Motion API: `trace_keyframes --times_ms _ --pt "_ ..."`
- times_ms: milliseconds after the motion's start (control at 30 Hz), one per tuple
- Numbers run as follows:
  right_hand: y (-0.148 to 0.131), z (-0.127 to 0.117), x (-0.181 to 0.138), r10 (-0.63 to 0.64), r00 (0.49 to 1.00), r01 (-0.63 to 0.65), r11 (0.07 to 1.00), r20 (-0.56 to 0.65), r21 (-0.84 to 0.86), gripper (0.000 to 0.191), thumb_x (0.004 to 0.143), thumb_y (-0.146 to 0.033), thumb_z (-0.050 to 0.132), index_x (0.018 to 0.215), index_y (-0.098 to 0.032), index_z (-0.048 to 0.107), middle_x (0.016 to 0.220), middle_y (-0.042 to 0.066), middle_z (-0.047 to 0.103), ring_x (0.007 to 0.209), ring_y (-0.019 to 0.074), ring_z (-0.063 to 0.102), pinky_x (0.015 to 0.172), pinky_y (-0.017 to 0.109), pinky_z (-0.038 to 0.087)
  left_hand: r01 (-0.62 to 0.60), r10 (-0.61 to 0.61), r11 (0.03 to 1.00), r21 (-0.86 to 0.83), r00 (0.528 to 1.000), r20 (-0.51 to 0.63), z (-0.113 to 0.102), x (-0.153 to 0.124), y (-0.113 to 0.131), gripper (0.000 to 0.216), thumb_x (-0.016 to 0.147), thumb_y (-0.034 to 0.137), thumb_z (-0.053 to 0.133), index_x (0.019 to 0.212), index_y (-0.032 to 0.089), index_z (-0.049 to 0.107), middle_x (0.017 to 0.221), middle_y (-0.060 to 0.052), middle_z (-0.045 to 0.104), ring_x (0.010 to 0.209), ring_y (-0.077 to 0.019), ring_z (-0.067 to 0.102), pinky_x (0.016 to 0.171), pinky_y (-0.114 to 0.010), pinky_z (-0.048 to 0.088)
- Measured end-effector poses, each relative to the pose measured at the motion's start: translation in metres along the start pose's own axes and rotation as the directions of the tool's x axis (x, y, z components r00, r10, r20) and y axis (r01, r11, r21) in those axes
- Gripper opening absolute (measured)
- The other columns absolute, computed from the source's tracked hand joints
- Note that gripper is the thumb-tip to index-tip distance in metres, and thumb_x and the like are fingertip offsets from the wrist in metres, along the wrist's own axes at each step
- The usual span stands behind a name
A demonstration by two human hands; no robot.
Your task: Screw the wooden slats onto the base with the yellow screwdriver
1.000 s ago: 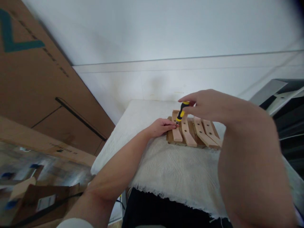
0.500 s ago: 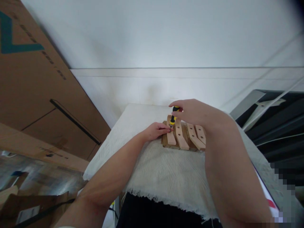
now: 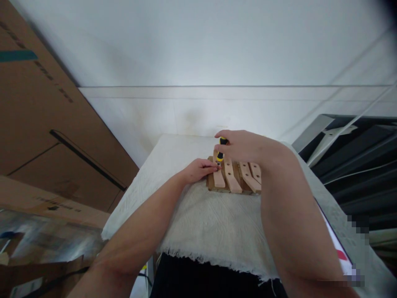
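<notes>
My right hand (image 3: 237, 142) grips the handle of a yellow and black screwdriver (image 3: 220, 155) from above. The tool stands nearly upright, its shaft pointing down at the leftmost of several angled wooden pieces (image 3: 219, 180). Close to the screwdriver's tip, the fingertips of my left hand (image 3: 198, 170) are pinched together over that piece; whatever is between them is too small to make out. Another bent wooden piece (image 3: 233, 182), with dark holes, lies just to the right. All these pieces rest on a flat brown board (image 3: 211, 184), partly covered by my right forearm.
A cream cloth with a frayed edge (image 3: 198, 225) covers the table under the board. Behind it rises a white wall (image 3: 198, 45). A large cardboard box (image 3: 62, 107) stands at left. Black and grey equipment (image 3: 366, 153) is at right.
The whole view has shifted slightly, so hands and board appear a little further left. My right hand still holds the screwdriver at the same wooden piece, and my left fingers stay by its tip.
</notes>
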State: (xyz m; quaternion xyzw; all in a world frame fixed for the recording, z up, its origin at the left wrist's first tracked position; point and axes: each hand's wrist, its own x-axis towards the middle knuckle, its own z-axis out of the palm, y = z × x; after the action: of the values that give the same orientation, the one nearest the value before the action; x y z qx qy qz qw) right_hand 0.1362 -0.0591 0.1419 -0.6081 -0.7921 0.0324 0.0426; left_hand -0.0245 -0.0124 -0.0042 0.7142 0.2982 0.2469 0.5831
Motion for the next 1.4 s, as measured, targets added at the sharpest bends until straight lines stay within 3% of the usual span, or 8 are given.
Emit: trace_keyframes --times_ms 100,233,300,600,867,1100,1200,1400 --pt "-0.001 -0.008 -0.006 -0.034 0.999 0.036 0.996 0.034 -0.077 0.035 0.089 -0.032 0.038 0.103 -0.016 0.067 0.106 0.013 0.066 0.095 0.0232 0.061 0.077 0.031 0.043 -0.002 0.002 1.000 -0.005 1.000 0.001 0.000 0.000 -0.001 0.033 0.076 0.034 0.064 0.101 0.013 0.071 0.100 -0.008 0.070 0.087 -0.0141 0.059 0.088 -0.031 0.042" --pt "-0.007 -0.008 -0.005 0.279 0.954 -0.292 0.948 -0.112 -0.129 0.057 0.083 -0.062 0.038 0.094 -0.016 0.071 0.090 0.016 0.068 0.085 0.0292 0.063 0.067 0.037 0.046 0.004 -0.004 1.000 -0.022 1.000 -0.001 0.000 0.000 0.000 0.032 0.075 0.034 0.064 0.100 0.014 0.071 0.100 -0.007 0.070 0.088 -0.0139 0.059 0.088 -0.030 0.042" --pt "-0.011 -0.003 -0.001 0.319 0.935 -0.337 0.935 -0.156 -0.108 0.058 0.081 -0.064 0.040 0.097 -0.017 0.070 0.090 0.016 0.068 0.085 0.0296 0.063 0.065 0.038 0.046 0.005 -0.005 1.000 -0.027 1.000 -0.007 0.000 0.000 0.001 0.031 0.075 0.033 0.065 0.099 0.014 0.071 0.099 -0.007 0.070 0.088 -0.0137 0.059 0.088 -0.030 0.042" --pt "-0.014 -0.012 -0.014 -0.061 0.992 0.067 0.997 -0.111 0.047 0.035 0.082 -0.025 0.045 0.111 -0.024 0.066 0.103 0.006 0.069 0.089 0.0193 0.061 0.073 0.028 0.043 0.029 -0.029 0.999 -0.035 1.000 -0.003 0.002 -0.001 0.006 0.031 0.076 0.033 0.064 0.098 0.013 0.071 0.093 -0.006 0.069 0.082 -0.0127 0.057 0.083 -0.028 0.042" --pt "-0.003 -0.003 0.000 0.204 0.953 -0.226 0.971 -0.225 -0.073 0.042 0.081 -0.053 0.045 0.086 -0.020 0.070 0.087 0.011 0.068 0.079 0.0244 0.060 0.063 0.033 0.042 0.019 -0.019 1.000 0.020 1.000 -0.014 0.001 -0.001 0.006 0.032 0.076 0.034 0.063 0.100 0.015 0.071 0.097 -0.007 0.069 0.086 -0.0140 0.058 0.086 -0.030 0.042" --pt "0.000 -0.011 -0.012 -0.006 0.997 0.011 0.997 -0.078 0.071 0.042 0.083 -0.041 0.048 0.116 -0.023 0.064 0.104 0.008 0.069 0.085 0.0198 0.061 0.070 0.029 0.043 0.027 -0.026 0.999 0.042 1.000 -0.010 0.000 -0.001 0.007 0.034 0.075 0.037 0.063 0.099 0.014 0.071 0.094 -0.006 0.070 0.083 -0.0135 0.057 0.082 -0.029 0.043" --pt "0.001 -0.017 -0.018 -0.036 0.998 0.040 0.996 -0.043 0.085 0.040 0.083 -0.043 0.049 0.112 -0.023 0.067 0.103 0.007 0.069 0.084 0.0193 0.061 0.070 0.028 0.044 0.029 -0.029 0.998 0.052 1.000 -0.005 0.000 0.000 0.005 0.034 0.076 0.038 0.063 0.099 0.015 0.071 0.093 -0.005 0.070 0.082 -0.0133 0.057 0.082 -0.029 0.043" --pt "-0.004 -0.009 -0.004 0.200 0.972 -0.213 0.972 -0.125 -0.097 0.046 0.083 -0.054 0.044 0.091 -0.018 0.072 0.084 0.013 0.069 0.081 0.0259 0.062 0.067 0.034 0.043 0.019 -0.019 0.999 0.028 1.000 -0.005 0.000 0.000 0.004 0.033 0.076 0.036 0.063 0.099 0.014 0.071 0.098 -0.007 0.069 0.087 -0.0146 0.058 0.085 -0.030 0.043"
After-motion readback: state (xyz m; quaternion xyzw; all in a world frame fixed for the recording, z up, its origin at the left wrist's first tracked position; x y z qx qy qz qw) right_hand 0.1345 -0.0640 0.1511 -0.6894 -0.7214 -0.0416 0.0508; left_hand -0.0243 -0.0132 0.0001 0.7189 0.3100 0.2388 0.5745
